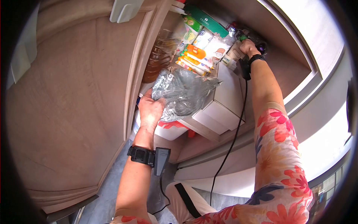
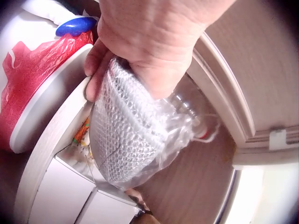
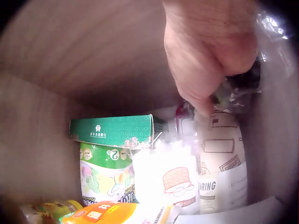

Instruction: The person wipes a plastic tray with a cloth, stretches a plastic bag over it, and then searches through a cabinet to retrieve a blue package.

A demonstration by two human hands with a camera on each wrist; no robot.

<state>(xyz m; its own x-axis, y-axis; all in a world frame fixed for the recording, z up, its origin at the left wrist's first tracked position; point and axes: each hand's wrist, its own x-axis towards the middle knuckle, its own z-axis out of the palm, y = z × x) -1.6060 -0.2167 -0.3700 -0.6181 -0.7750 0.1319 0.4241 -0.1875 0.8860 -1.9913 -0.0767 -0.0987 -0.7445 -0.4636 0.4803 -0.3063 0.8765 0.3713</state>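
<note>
My left hand (image 1: pixel 151 108) grips the near left edge of a clear plastic bag (image 1: pixel 182 89) with a grey mesh-textured thing folded inside. In the left wrist view the thumb and fingers pinch that bag (image 2: pixel 126 135) at its top. Deep in the cupboard, my right hand (image 1: pixel 249 47) has its fingers curled at a crinkled clear plastic bag (image 3: pixel 243 93) with dark contents. The fingers' far side is hidden. Just below that hand stands a paper package (image 3: pixel 219 144) printed with cups.
White boxes (image 1: pixel 220 112) stand at the cupboard's front. Behind are orange packs of wipes (image 1: pixel 197 54), a tissue pack (image 3: pixel 166 177), a green box (image 3: pixel 112 130) and a brown bottle (image 1: pixel 156 56). A cupboard door (image 1: pixel 74 93) stands at left. A black cable (image 1: pixel 227 153) hangs from the right wrist.
</note>
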